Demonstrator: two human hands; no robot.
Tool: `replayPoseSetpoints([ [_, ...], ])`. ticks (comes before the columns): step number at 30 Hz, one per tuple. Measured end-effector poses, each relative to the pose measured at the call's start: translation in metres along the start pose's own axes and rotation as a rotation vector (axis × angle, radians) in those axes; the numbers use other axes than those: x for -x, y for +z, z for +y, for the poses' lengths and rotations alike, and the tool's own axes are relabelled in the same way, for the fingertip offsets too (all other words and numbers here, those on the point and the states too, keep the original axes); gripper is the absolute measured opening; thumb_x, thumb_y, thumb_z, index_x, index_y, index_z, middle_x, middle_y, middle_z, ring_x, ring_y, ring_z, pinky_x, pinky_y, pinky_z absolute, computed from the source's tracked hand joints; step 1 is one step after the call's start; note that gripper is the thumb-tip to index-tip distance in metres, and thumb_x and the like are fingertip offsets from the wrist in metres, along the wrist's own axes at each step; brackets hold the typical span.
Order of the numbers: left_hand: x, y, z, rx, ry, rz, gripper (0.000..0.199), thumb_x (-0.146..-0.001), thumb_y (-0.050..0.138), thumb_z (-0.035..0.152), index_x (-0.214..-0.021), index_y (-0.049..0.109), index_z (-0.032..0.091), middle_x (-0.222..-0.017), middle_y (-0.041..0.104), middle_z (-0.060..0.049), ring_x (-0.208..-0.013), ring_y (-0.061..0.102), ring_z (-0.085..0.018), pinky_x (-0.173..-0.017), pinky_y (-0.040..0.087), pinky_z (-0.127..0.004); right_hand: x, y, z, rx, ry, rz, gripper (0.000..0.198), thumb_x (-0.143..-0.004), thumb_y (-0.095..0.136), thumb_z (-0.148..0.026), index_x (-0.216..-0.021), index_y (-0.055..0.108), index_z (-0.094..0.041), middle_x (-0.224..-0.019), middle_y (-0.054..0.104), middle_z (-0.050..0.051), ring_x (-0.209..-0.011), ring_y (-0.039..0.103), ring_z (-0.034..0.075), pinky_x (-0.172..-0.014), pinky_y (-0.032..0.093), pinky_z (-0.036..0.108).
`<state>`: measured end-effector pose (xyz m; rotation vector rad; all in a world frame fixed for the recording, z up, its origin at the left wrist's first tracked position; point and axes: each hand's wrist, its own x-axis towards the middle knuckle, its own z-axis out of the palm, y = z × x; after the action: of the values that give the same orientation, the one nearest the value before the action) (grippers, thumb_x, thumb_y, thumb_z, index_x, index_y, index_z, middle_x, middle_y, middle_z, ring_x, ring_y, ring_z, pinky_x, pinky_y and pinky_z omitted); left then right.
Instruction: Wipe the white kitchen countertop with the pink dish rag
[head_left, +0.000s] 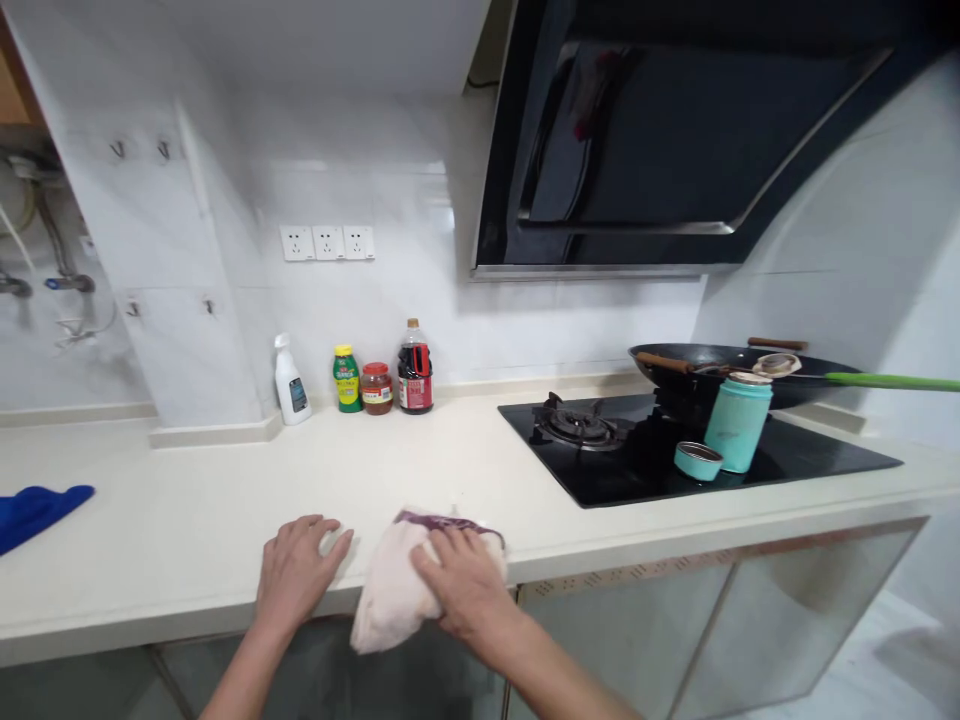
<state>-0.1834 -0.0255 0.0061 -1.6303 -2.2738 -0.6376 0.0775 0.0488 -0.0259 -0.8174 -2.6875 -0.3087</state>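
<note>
My right hand (463, 585) presses flat on a pale pink cloth with a purple edge (390, 600) at the front edge of the cream countertop (225, 520). Part of the cloth hangs over the edge. My left hand (296, 570) lies palm down on the bare counter just left of the cloth, fingers spread, holding nothing.
A black gas hob (637, 460) sits to the right with a teal flask (737, 422), its lid (697, 461) and a black wok (720, 365) on it. By the back wall stand a white spray bottle (290, 381), a green bottle (346, 379), a red jar (376, 388) and a dark sauce bottle (415, 369). A blue cloth (37, 512) lies far left.
</note>
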Motion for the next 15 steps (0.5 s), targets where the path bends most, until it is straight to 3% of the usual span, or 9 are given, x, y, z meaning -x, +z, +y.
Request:
replayPoseSetpoints([
  [3,0.001,-0.001,-0.002,0.02,0.007,0.011,0.035,-0.096,0.051,0.045,-0.11,0.078,0.026,-0.13,0.072,-0.008,-0.123,0.061,-0.03,-0.103,0.044,-0.046,-0.024,-0.006,-0.027,-0.12,-0.117,0.028,0.085,-0.076,0.094,-0.051,-0.143,0.049,-0.025,-0.141,0.051,0.015,-0.119,0.05,0.039,-0.107,0.043,0.057],
  [6,0.002,-0.001,-0.005,0.064,0.011,0.02,0.033,-0.096,0.053,0.044,-0.107,0.078,0.026,-0.127,0.073,-0.008,-0.123,0.061,-0.029,-0.103,0.044,-0.045,-0.021,-0.011,-0.021,-0.229,-0.167,0.044,0.079,-0.08,0.092,-0.054,-0.143,0.051,-0.03,-0.147,0.049,0.009,-0.125,0.049,0.036,-0.111,0.041,0.05],
  [9,0.005,0.0,-0.007,0.1,0.007,0.032,0.031,-0.097,0.055,0.043,-0.106,0.078,0.026,-0.126,0.073,-0.008,-0.125,0.061,-0.029,-0.105,0.044,-0.045,-0.002,-0.015,0.015,-0.312,-0.104,-0.003,0.074,-0.083,0.087,-0.051,-0.146,0.052,-0.037,-0.153,0.047,0.001,-0.135,0.044,0.031,-0.117,0.036,0.045],
  [15,0.011,-0.001,-0.002,0.111,0.012,0.029,0.028,-0.096,0.057,0.04,-0.107,0.079,0.025,-0.126,0.072,-0.01,-0.125,0.06,-0.031,-0.105,0.044,-0.048,0.031,-0.017,0.12,-0.284,0.223,-0.128,0.065,-0.099,0.045,-0.063,-0.151,0.055,-0.025,-0.159,0.04,0.007,-0.147,0.035,0.032,-0.121,0.032,0.054],
])
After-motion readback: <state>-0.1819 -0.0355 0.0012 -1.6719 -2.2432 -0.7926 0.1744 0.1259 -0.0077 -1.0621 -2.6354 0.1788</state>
